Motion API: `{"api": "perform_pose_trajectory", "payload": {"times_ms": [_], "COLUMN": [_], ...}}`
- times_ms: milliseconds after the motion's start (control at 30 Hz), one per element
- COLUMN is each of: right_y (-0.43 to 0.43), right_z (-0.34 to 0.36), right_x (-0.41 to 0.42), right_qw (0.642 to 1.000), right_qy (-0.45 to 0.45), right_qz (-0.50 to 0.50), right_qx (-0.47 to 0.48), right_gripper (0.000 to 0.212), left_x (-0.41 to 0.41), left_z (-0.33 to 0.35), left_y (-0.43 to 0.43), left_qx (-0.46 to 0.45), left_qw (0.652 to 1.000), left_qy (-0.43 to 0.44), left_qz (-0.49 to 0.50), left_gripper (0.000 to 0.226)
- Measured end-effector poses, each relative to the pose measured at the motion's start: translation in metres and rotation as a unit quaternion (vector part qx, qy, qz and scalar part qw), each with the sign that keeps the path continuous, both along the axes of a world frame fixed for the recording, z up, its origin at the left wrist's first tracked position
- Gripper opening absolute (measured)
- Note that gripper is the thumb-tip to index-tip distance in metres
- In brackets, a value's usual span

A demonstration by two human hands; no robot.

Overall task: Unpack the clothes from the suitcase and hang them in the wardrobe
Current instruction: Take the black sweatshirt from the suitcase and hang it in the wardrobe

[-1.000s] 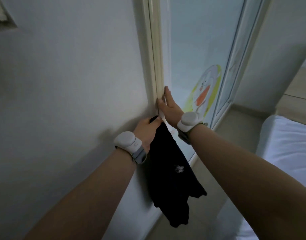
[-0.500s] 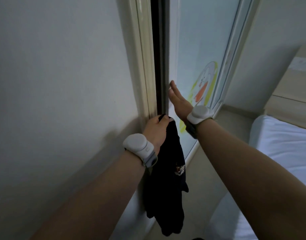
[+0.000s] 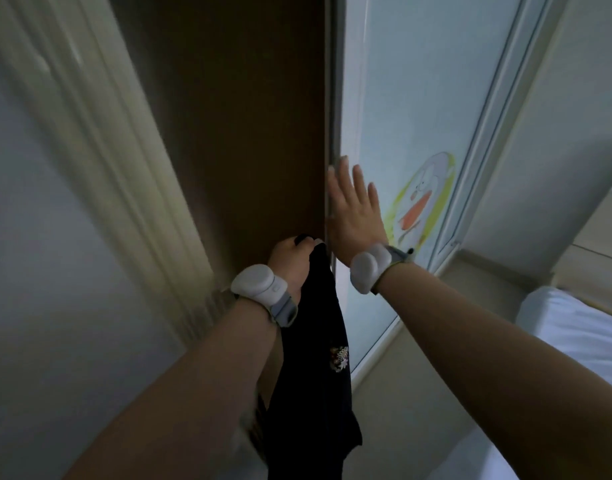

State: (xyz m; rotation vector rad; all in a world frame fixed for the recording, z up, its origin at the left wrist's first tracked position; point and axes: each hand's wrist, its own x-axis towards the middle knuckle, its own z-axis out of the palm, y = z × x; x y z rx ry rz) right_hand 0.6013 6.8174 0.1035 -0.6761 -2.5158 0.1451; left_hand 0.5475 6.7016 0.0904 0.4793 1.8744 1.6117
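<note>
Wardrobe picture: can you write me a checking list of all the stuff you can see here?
Surface: no table in view; pale floor below the door.
Job's things: black garment hangs from the left hand; wardrobe partly open, dark inside; no hanger or suitcase seen.
Clutter: nothing seen.
Hands: left hand grips the garment's top; right hand flat, fingers straight, against the door by its edge.
Cables: nothing seen; wristbands on both wrists.
Surroundings: cartoon picture on the door; white wall left; white bed right.
</note>
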Motion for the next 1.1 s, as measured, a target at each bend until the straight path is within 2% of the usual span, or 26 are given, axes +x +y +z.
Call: {"api": "perform_pose_trajectory", "payload": {"times_ms": [67, 133, 467, 700, 900, 1100], "right_y": [0.018, 0.046, 0.136, 0.225, 0.293, 0.347], "right_z": [-0.009, -0.014, -0.020, -0.011, -0.010, 0.001], "right_x": [0.001, -0.002, -0.015, -0.015, -0.026, -0.051], "right_qw": [0.994, 0.985, 0.979, 0.977, 0.973, 0.968], "right_qy": [-0.065, -0.082, -0.093, -0.120, -0.129, -0.121], "right_qz": [0.016, 0.008, -0.050, -0.103, -0.167, -0.218], "right_qx": [0.091, 0.150, 0.173, 0.146, 0.090, 0.008], "right_gripper": [0.070, 0.064, 0.061, 0.063, 0.069, 0.073], "left_x": [-0.004, -0.010, -0.037, -0.058, -0.072, -0.093], "left_z": [0.004, 0.010, 0.021, 0.037, 0.046, 0.056], "left_y": [0.014, 0.033, 0.138, 0.222, 0.258, 0.278], "left_qx": [0.001, 0.001, 0.021, 0.020, -0.030, -0.044], "left_qw": [1.000, 1.000, 0.999, 0.998, 0.992, 0.991], "left_qy": [0.001, 0.001, 0.019, 0.049, 0.111, 0.128], "left_qz": [0.011, 0.028, 0.027, -0.029, -0.051, -0.006], "left_gripper": [0.025, 0.023, 0.016, 0.020, 0.047, 0.023]}}
